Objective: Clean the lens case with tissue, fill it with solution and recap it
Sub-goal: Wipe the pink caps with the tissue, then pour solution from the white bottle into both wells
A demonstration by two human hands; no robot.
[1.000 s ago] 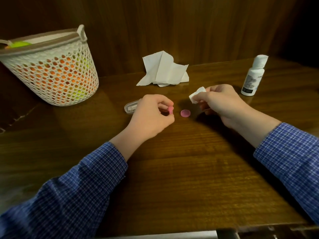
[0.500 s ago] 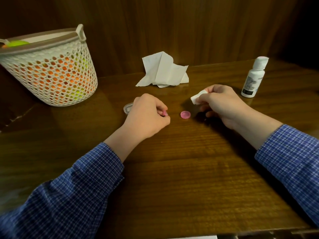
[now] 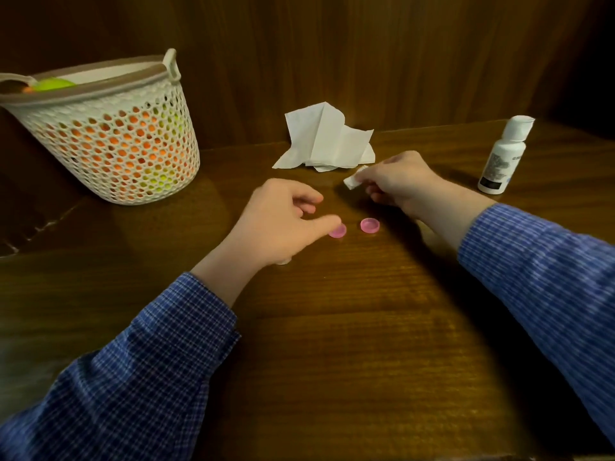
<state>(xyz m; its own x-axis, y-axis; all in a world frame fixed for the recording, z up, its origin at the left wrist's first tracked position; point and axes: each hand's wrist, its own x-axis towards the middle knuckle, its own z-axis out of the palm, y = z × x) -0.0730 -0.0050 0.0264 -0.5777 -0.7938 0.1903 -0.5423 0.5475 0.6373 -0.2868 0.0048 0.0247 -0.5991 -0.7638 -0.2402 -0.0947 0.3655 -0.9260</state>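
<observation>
Setting the second pink cap (image 3: 338,231) on the table (image 3: 332,327) beside the first (image 3: 369,225), the left hand (image 3: 283,221) loosens, thumb touching it. Right hand (image 3: 399,184) pinches a tissue wad (image 3: 353,181). Lens case hidden; wiping looks next.

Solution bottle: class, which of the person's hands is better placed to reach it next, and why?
Right. The right hand lies nearer the solution bottle, though it pinches a tissue wad; the left hand is at the pink caps.
</observation>
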